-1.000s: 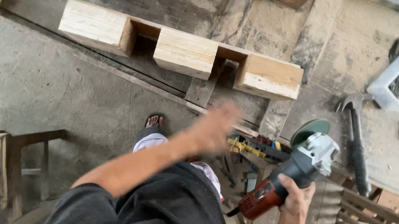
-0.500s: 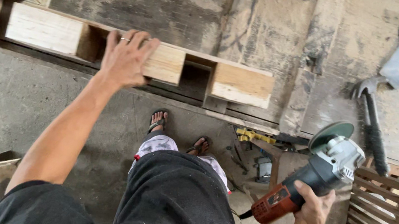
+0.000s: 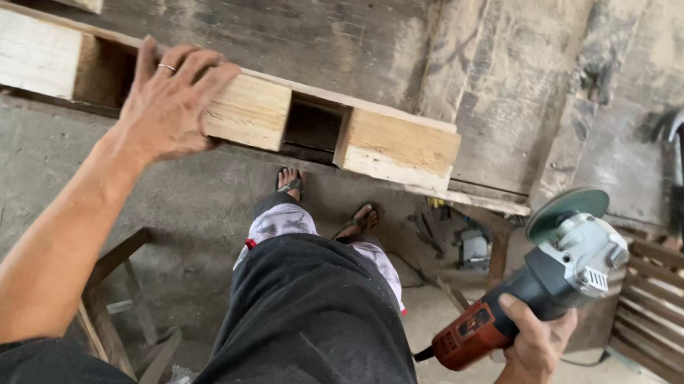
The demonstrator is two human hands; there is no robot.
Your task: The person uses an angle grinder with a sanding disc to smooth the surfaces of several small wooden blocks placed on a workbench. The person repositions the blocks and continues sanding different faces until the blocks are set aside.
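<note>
Left arm stretched forward and up, elbow nearly straight. Left hand (image 3: pixel 167 103) palm-down, fingers (image 3: pixel 196 66) spread and flat against a surface, ring on one finger. Right arm bent, held low at my side. Right hand (image 3: pixel 534 331) wrapped tight around a handle, knuckles outward, wrist straight. Feet in sandals below.

- My left hand (image 3: pixel 167 103) lies flat on the pallet (image 3: pixel 280 117), fingers spread, with a ring on one finger.
- The pallet is pale wood. It lies across the grey bench edge, and three blocks with dark gaps between them face me.
- My right hand (image 3: pixel 532 337) grips the grinder (image 3: pixel 535 284) by its red handle. Its grey head and green disc point up, off to the pallet's right.
</note>
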